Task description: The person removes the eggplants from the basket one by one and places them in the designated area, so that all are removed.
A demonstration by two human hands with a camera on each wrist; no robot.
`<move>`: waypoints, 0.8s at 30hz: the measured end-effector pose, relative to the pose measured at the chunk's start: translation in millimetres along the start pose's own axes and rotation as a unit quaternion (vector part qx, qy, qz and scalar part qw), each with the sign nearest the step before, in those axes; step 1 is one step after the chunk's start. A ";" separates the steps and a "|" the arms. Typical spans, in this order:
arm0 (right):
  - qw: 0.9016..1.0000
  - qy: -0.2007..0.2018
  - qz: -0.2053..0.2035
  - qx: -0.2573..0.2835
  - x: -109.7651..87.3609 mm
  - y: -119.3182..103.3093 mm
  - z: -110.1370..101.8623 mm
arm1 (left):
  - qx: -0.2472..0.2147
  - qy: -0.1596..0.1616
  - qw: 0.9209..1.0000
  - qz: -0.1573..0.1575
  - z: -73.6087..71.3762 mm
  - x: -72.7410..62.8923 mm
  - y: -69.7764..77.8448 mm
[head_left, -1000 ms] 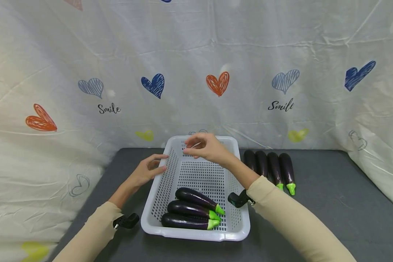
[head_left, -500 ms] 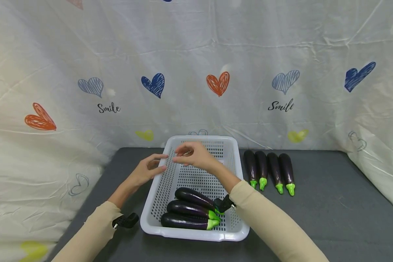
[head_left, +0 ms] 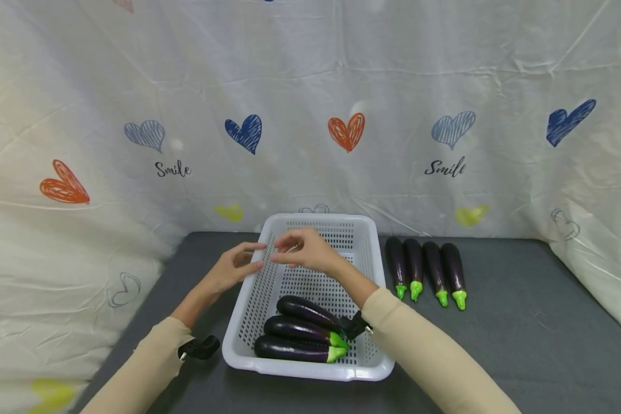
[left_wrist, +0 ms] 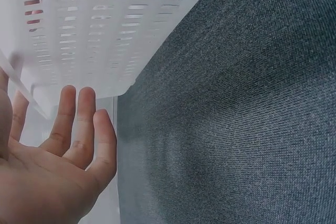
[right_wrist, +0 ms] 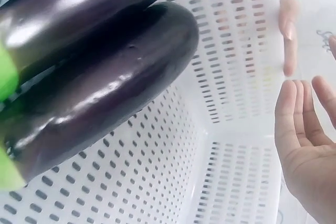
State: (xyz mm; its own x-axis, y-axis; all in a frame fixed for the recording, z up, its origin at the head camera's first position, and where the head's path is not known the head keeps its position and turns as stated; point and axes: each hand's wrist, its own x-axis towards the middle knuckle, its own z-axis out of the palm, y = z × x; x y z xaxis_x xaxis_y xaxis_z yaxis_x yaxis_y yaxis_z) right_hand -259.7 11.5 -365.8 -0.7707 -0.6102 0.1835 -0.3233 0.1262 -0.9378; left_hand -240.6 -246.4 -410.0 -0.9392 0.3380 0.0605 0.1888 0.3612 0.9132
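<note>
L hand [head_left: 233,269] loose at basket [head_left: 300,371] L edge, prob. touching; R hand [head_left: 309,250] slack above it. 3 eggplants [head_left: 296,329] inside nr near edge, 4 others [head_left: 433,267] nr worktop [head_left: 522,322] far edge.

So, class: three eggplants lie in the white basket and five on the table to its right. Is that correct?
The five is wrong: the head view shows four eggplants on the table to the right of the white basket. The three inside it are correct.
</note>
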 end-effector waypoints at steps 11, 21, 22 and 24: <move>0.999 -0.018 0.021 -0.016 -9.6 0.6 0.7 | -0.007 0.001 1.000 0.006 -0.7 -1.2 0.2; 1.000 -0.019 0.018 -0.007 -13.1 1.8 1.7 | -0.005 -0.001 1.000 0.006 -0.3 -0.5 -0.7; 1.000 -0.019 0.019 -0.007 -13.2 1.6 1.9 | -0.005 -0.001 1.000 0.007 -0.4 -0.6 -0.7; 1.000 -0.021 0.019 -0.005 -13.5 0.5 1.8 | -0.004 -0.001 1.000 0.006 -0.2 -0.6 -0.1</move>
State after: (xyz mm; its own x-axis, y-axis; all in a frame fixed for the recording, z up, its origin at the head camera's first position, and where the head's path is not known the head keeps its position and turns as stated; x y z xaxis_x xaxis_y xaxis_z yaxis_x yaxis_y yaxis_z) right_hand -248.5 18.4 -369.3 -0.7591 -0.6368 0.1349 -0.2992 0.1572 -0.9412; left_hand -240.2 -246.8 -410.1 -0.9361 0.3444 0.0711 0.1980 0.3491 0.9159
